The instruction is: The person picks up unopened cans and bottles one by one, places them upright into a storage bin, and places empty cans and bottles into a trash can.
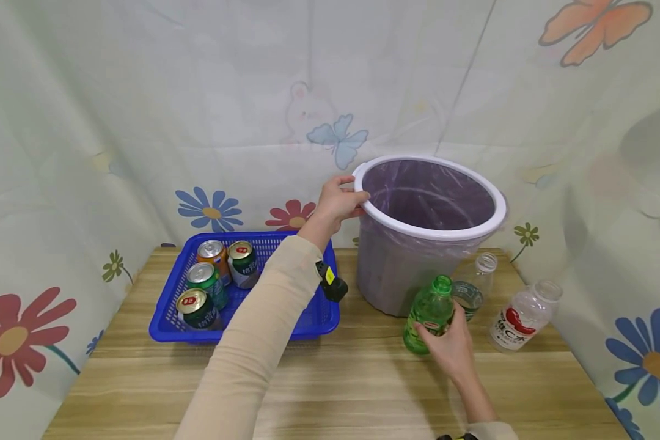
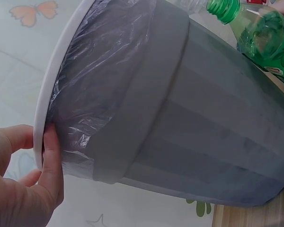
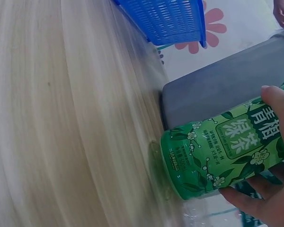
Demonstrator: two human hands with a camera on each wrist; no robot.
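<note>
Bottle: we find the green bottle [image 1: 425,318] at the near right side of the bin [image 1: 379,275], mouth uppermost and apparently without a cap; whether its base touches the table [image 1: 330,391] we cannot tell.
Right hand [image 1: 453,345]: grasping the green bottle round its label, thumb on one side, fingers on the other.
Left hand [image 1: 338,201]: grasping the white rim [image 1: 445,234] at the bin's left side, between fingers and thumb.
Liner [image 1: 418,195]: translucent purple, covering the bin's inside and folded out beneath the rim; the bin's floor is hidden, so we cannot report on contents.
Other bottles: we count two on the right, a clear bottle [image 1: 482,278] just beyond the right hand and a red-labelled bottle [image 1: 514,327] farther right.
Basket: the blue basket [image 1: 323,330] stands left of the bin, with four cans [image 1: 203,278] grouped towards its left side.
Step in hand: we judge it to be securing the green bottle while the bin is steadied; the bottle is outside the bin.
Next move: in our judgement, a firm but light grip, a straight lift clear of the rim, and care not to knock the clear bottle.
</note>
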